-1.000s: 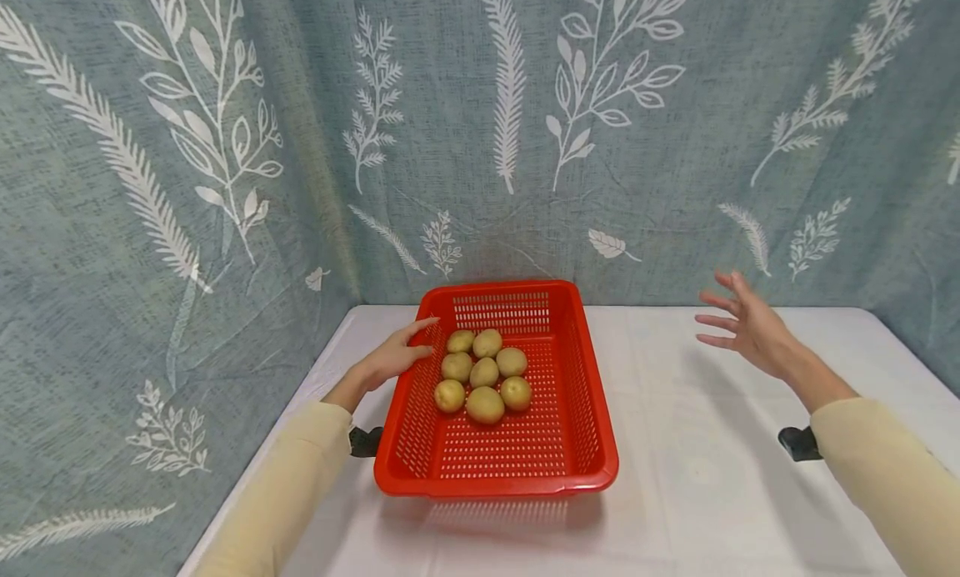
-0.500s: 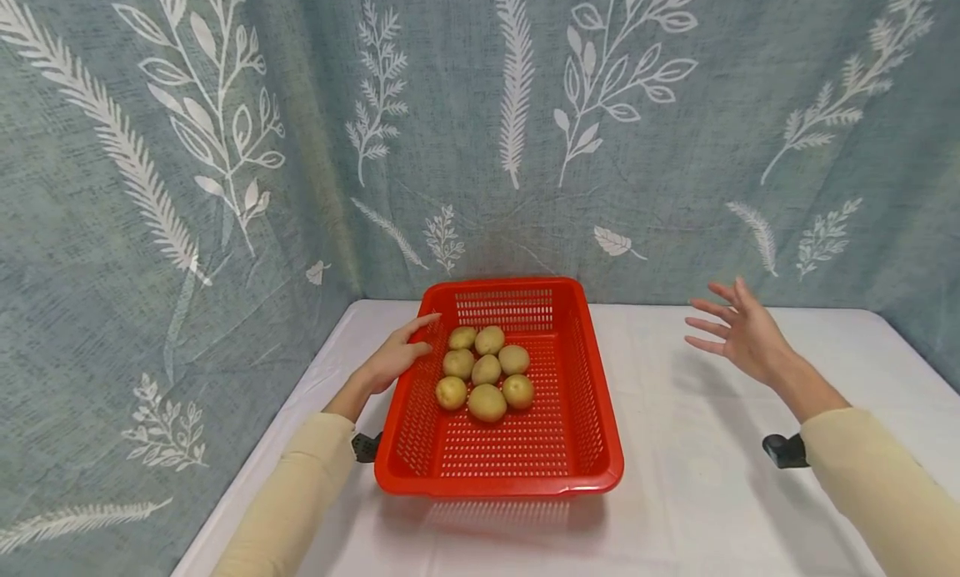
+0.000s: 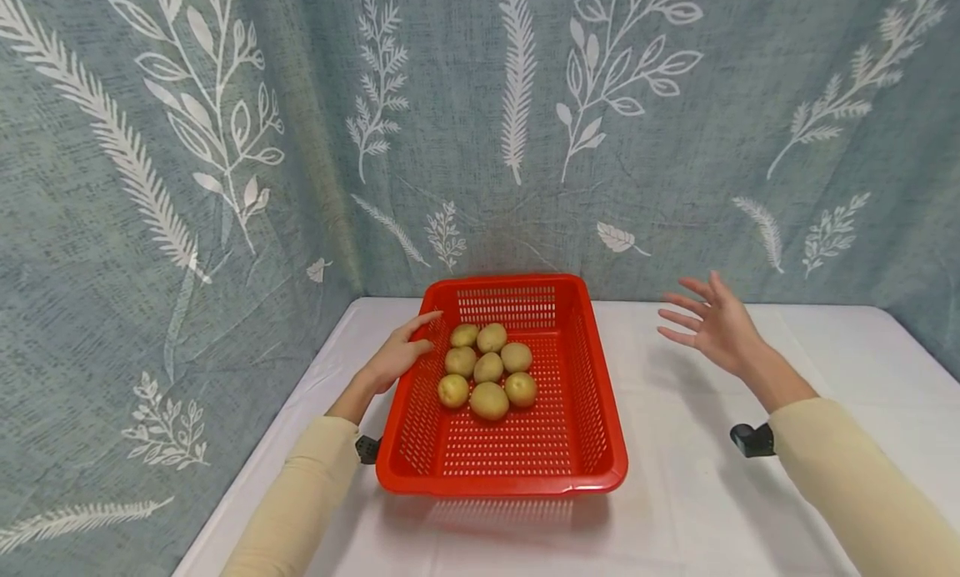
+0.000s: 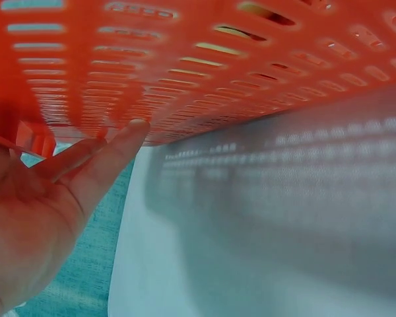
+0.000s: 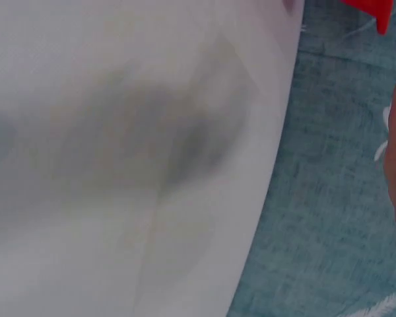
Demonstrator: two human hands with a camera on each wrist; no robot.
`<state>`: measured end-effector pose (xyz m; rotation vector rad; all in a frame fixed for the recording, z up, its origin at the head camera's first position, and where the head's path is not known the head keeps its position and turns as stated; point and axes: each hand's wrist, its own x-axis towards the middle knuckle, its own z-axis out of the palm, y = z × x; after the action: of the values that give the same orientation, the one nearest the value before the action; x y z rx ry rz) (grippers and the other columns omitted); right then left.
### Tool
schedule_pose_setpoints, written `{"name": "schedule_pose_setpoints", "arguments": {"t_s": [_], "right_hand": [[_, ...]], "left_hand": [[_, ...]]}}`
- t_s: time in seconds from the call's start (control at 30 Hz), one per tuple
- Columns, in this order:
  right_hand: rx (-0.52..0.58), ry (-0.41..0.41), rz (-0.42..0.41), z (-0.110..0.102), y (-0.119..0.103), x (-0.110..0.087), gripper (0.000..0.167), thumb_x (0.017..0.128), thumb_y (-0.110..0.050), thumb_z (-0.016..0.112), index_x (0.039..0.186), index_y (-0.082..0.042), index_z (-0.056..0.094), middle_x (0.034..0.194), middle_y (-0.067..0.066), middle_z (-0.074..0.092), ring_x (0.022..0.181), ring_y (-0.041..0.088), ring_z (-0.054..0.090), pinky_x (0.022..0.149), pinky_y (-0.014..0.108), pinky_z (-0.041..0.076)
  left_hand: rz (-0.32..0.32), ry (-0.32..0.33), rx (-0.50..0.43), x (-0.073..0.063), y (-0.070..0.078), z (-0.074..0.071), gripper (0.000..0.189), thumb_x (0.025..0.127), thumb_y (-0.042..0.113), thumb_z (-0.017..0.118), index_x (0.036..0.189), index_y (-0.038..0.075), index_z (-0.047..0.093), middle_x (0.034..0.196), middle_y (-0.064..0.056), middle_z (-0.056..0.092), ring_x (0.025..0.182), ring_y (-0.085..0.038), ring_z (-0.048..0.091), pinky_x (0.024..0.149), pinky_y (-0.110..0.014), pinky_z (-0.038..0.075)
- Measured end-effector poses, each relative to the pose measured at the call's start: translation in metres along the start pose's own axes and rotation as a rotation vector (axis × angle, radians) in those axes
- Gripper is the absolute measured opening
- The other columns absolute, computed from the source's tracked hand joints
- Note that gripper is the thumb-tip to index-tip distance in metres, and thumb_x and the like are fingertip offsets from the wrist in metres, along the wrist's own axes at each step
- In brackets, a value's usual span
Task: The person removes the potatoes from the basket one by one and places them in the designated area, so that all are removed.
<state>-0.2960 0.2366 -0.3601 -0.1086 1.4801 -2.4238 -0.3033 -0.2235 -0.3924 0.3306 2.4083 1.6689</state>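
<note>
A red perforated plastic basket (image 3: 502,484) stands on the table with several potatoes (image 3: 489,401) grouped in its left and back part. My left hand (image 3: 393,358) holds the basket's left rim, with thumb and a finger reaching over it. In the left wrist view, other fingers (image 4: 109,162) of that hand lie against the outer side wall, below the rim. My right hand (image 3: 720,331) hovers above the table, right of the basket, fingers spread and holding nothing. Only an edge of it shows in the right wrist view.
A white cloth (image 3: 697,477) covers the table. Behind and to the left hangs a blue-green curtain (image 3: 300,185) with white leaf prints. A dark wrist-worn device (image 3: 752,440) sits under the right sleeve, another (image 3: 367,449) under the left, close beside the basket.
My right hand has moved left toward the basket, fingers still spread. My left hand stays at the rim; basket and potatoes keep their arrangement. The head view has shifted slightly.
</note>
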Motion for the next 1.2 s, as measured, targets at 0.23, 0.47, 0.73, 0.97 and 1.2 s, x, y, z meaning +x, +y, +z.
{"name": "schedule_pose_setpoints", "arguments": {"t_s": [0.23,0.47,0.73,0.97,1.2], "right_hand": [[-0.028,-0.027,-0.001,0.025,-0.001,0.012,0.081,0.095,-0.059,0.032,0.154,-0.017,-0.005,0.158,0.015,-0.005,0.141,0.037,0.006,0.099,0.044,0.037],[-0.083,-0.023,-0.008,0.049,0.000,0.027,0.078,0.096,-0.058,0.031,0.155,-0.015,0.003,0.158,0.015,0.003,0.141,0.037,0.012,0.099,0.044,0.038],[-0.154,-0.028,-0.011,0.078,-0.006,0.039,0.075,0.097,-0.057,0.028,0.155,-0.014,0.007,0.157,0.016,0.009,0.139,0.038,0.018,0.103,0.049,0.030],[-0.096,-0.050,-0.009,0.115,-0.008,0.053,0.069,0.099,-0.052,0.028,0.154,-0.013,0.011,0.156,0.016,0.015,0.138,0.036,0.024,0.101,0.048,0.033],[-0.017,-0.054,0.016,0.147,0.004,0.067,0.065,0.100,-0.050,0.024,0.154,-0.013,0.016,0.154,0.016,0.021,0.136,0.035,0.027,0.102,0.049,0.034]], "left_hand": [[-0.004,0.006,0.001,-0.002,0.003,0.001,0.058,0.094,0.000,0.038,0.150,0.004,0.025,0.151,-0.023,0.022,0.127,-0.040,0.038,0.095,-0.048,0.042],[-0.003,0.016,-0.002,-0.003,0.002,0.001,0.058,0.094,0.000,0.038,0.150,0.004,0.025,0.152,-0.021,0.021,0.129,-0.039,0.036,0.096,-0.048,0.040],[-0.007,0.035,0.014,-0.004,0.005,0.004,0.056,0.094,-0.001,0.038,0.149,0.004,0.029,0.151,-0.020,0.025,0.127,-0.038,0.039,0.096,-0.048,0.041],[0.003,0.049,0.019,-0.002,0.005,0.005,0.057,0.093,-0.002,0.039,0.149,0.005,0.030,0.149,-0.021,0.028,0.128,-0.037,0.038,0.098,-0.048,0.038],[-0.007,0.047,-0.004,-0.003,0.005,0.006,0.059,0.091,-0.003,0.038,0.149,0.004,0.029,0.149,-0.022,0.029,0.129,-0.036,0.037,0.100,-0.048,0.036]]}}
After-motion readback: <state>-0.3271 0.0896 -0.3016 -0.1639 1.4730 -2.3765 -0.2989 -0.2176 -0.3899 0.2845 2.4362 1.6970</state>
